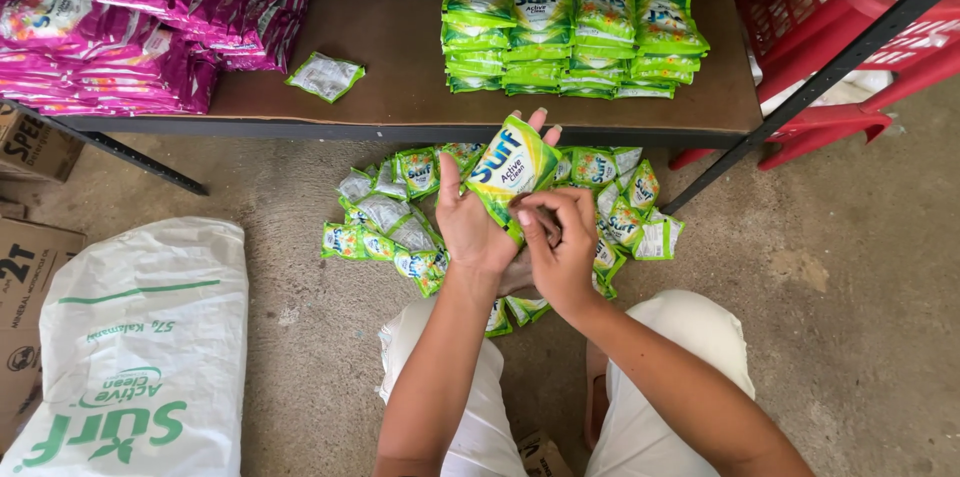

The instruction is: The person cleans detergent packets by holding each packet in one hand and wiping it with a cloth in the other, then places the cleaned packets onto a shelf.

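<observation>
The left hand [472, 222] is gripping a small stack of green plastic sachets [512, 169] above the concrete floor [850, 267]. The right hand [558, 242] is pinching the stack's lower edge. More loose green sachets [385, 222] are lying below.

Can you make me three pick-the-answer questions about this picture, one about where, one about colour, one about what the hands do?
1. Where do the neat stacks of green sachets sit?
A. On the brown wooden shelf
B. On the floor
C. In the sack

2. What colour are the packets piled at the shelf's left?
A. Blue
B. Pink
C. Yellow

3. What is the left hand doing?
A. Resting flat
B. Pointing
C. Holding a green plastic sachet

Answers: 1 A, the stacks stand on the shelf board. 2 B, they are pink. 3 C, the left hand holds it up while the right hand touches its lower edge.
</observation>
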